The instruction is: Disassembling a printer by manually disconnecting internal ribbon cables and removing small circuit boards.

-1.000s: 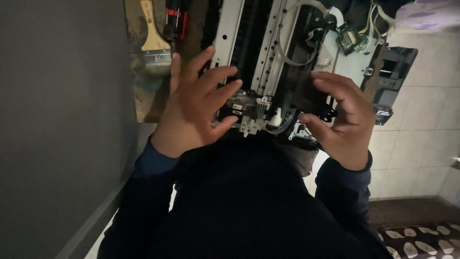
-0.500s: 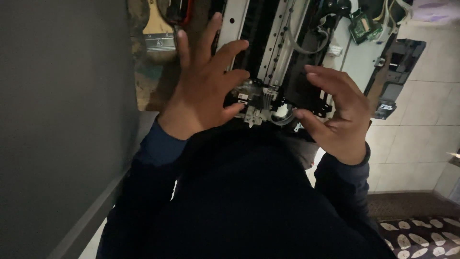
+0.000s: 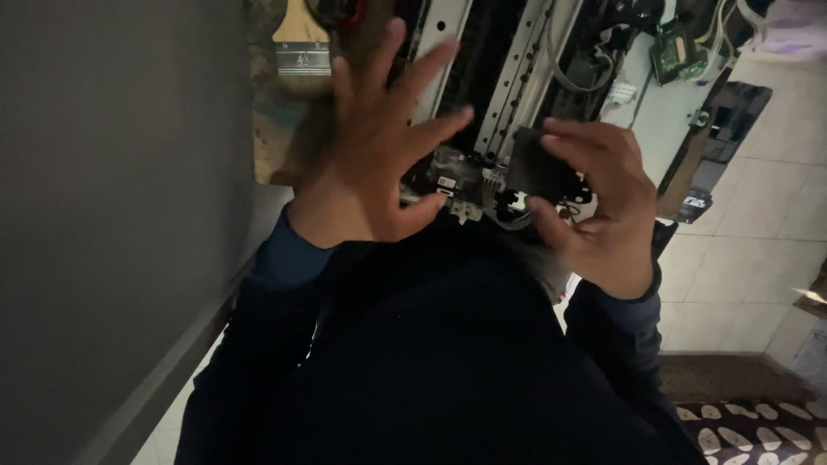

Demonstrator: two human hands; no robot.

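An opened printer chassis (image 3: 517,77) with metal rails, cables and a green circuit board lies in front of me. My left hand (image 3: 375,155) is spread wide above its near end, fingers apart, holding nothing. My right hand (image 3: 594,202) grips a black block-shaped part (image 3: 534,168) at the near end of the chassis, thumb below and fingers curled over its top. A small white and grey connector piece (image 3: 465,202) sits between the two hands.
A paintbrush (image 3: 301,43) with a wooden handle lies at the far left on a worn board. A grey wall (image 3: 112,215) fills the left side. Pale floor tiles (image 3: 758,232) and a patterned mat (image 3: 758,430) lie to the right.
My left hand has lifted off the chassis end and spread its fingers wide. My right hand has kept its grip on the black part.
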